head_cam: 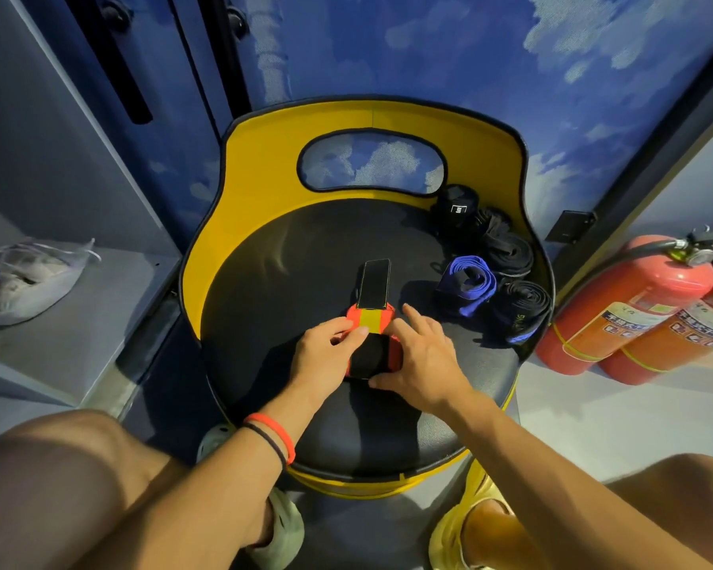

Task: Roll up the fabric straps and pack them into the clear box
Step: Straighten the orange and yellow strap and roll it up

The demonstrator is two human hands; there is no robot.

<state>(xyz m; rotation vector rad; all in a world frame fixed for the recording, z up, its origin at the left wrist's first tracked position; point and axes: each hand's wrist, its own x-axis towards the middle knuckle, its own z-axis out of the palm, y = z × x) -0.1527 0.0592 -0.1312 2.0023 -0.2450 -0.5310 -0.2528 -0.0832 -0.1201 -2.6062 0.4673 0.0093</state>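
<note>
Left hand [326, 357] and right hand [422, 357] clamp curled fingers on the strap [371, 322], likely to stop unrolling. Its tail [374, 283] lies flat ahead.

A wall [511, 55] printed with blue sky and white clouds is running behind a chair [264, 178] with a yellow back and a black seat. Grey shelving [38, 137] is standing at the left, pale shoes [25, 277] lying on it. Two red fire extinguishers [618, 306] are sitting at the right on a pale floor [593, 413].
</note>
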